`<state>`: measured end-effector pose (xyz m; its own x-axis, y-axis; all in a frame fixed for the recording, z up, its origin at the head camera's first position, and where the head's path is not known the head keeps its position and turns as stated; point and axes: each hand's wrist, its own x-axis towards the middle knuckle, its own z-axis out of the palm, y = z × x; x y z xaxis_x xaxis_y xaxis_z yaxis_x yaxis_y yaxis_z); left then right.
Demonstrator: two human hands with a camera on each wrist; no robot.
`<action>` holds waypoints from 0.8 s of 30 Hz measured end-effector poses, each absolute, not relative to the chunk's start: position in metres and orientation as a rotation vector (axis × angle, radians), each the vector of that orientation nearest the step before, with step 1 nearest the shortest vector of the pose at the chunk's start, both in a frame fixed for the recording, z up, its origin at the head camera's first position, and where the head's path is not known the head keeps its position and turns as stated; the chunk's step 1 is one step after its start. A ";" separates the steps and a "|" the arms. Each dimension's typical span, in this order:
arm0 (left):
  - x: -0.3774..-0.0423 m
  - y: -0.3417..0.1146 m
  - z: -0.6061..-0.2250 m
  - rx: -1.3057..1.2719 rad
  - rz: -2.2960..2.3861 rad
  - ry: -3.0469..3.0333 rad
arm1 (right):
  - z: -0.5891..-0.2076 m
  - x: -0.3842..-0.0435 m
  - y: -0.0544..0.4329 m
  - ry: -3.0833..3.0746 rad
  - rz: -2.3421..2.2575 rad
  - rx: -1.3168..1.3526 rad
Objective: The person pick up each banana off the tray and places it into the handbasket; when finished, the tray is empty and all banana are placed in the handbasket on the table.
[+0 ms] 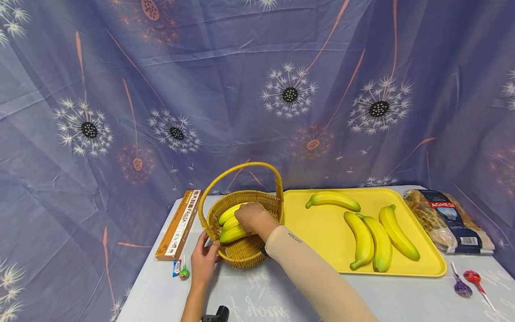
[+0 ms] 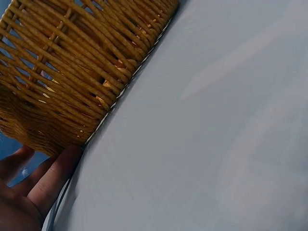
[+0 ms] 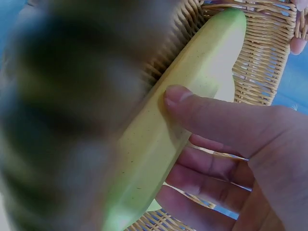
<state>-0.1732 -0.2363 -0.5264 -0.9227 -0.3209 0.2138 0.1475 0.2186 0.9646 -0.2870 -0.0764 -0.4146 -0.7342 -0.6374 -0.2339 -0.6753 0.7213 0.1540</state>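
Observation:
A yellow wicker basket (image 1: 243,262) with a tall arched handle stands on the table, several bananas lying inside it. My left hand (image 1: 202,261) holds its near left side, thumb at the rim and fingers against the outer wall. In the left wrist view those fingers (image 2: 55,175) touch the wicker low down, by the tabletop. Reaching into the basket, my right hand (image 1: 254,218) grips the nearest banana (image 1: 232,234). In the right wrist view the thumb presses on top of this banana (image 3: 197,72) while the other fingers curl along its far side.
Right of the basket lies a yellow tray (image 1: 303,232) with several bananas (image 1: 376,241). A pasta bag (image 1: 446,219) sits beyond it, with purple (image 1: 462,287) and red (image 1: 472,276) lollipops in front. Left are a pasta box (image 1: 179,226) and a green lollipop (image 1: 184,272). A curtain hangs behind.

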 end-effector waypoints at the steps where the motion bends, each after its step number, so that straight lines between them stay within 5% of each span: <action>1: -0.174 -0.236 -0.526 0.159 -1.749 -2.133 | -0.415 -0.287 -0.076 2.764 0.344 -1.065; 11: -0.175 -0.236 -0.525 0.196 -1.748 -2.141 | -0.406 -0.292 -0.053 2.682 -0.020 -1.083; 24: -0.173 -0.236 -0.524 0.194 -1.746 -2.146 | -0.377 -0.307 0.046 2.666 -0.390 -1.131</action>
<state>-0.1733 -0.2359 -0.5239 -0.9235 -0.3312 0.1936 0.1223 0.2242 0.9668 -0.3073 0.0455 -0.3775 -0.6799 -0.7269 -0.0964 -0.6688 0.6686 -0.3252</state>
